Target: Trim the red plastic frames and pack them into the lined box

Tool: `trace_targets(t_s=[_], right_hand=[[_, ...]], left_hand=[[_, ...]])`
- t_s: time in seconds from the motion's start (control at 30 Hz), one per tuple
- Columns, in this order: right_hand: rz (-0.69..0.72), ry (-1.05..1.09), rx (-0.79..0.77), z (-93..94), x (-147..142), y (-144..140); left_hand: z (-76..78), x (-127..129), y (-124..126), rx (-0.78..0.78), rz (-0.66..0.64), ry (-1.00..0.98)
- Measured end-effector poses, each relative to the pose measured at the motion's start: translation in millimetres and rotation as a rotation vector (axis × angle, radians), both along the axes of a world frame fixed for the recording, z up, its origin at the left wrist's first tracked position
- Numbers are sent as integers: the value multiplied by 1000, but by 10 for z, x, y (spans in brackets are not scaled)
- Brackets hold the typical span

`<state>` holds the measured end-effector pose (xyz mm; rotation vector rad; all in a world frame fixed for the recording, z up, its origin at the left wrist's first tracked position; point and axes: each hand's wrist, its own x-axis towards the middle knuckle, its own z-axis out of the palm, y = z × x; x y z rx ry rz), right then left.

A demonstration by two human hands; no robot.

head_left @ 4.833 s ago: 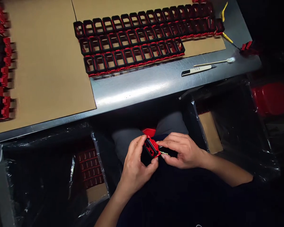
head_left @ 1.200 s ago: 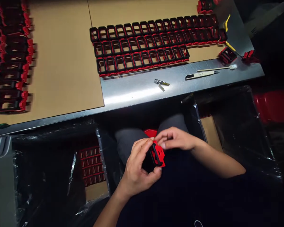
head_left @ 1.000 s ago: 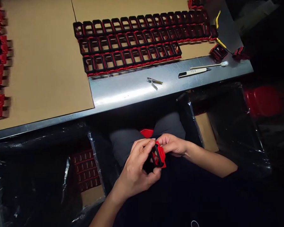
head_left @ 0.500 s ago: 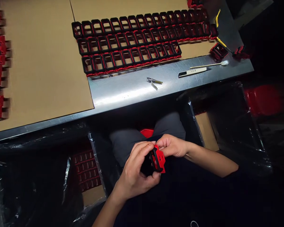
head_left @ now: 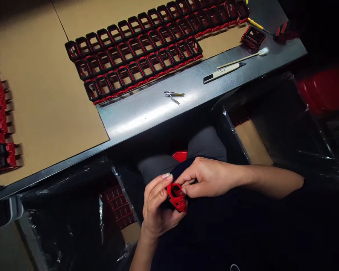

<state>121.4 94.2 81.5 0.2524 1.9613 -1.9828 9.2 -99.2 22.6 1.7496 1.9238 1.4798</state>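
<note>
Left hand (head_left: 158, 209) is gripping a small red-and-black plastic housing (head_left: 176, 195) down in the lap, below the worktop (head_left: 158, 109) edge; thumb and fingers are wrapping its dark side, red face is pointing up and right. Right hand (head_left: 209, 177) is closing on the same housing from the right, fingertips (head_left: 183, 184) pinching its upper red edge. Both hands are touching the part, nothing else in either.

On the worktop:
- rows of matching housings (head_left: 147, 49) are sitting packed side by side on a cardboard sheet (head_left: 45, 86), three rows deep
- another batch of parts (head_left: 1, 124) is running along the far left edge
- a small metal clip tool (head_left: 173, 94) is lying on bare metal, just in front of the rows
- a flat white-handled blade (head_left: 223, 70) and a swab stick (head_left: 243, 58) are lying near each other further right
- one loose housing (head_left: 253, 35) is sitting near the right corner, apart from the rows

Below the worktop, left of the knees, a plastic-lined box with more red parts (head_left: 117, 201) is showing. A second lined box (head_left: 254, 143) is sitting on the right; contents too dark to tell.
</note>
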Motion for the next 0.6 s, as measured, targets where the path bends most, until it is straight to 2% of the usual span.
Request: trace_targets(t_s=[0.23, 0.5, 0.6], right_hand=[[-84, -47, 88, -29, 3, -100], [-26, -17, 39, 4, 44, -57], [-54, -51, 57, -5, 30, -85]], left_hand=[[56, -8, -11, -17, 13, 109], [76, -11, -20, 2, -27, 120], [72, -19, -27, 10, -27, 134]])
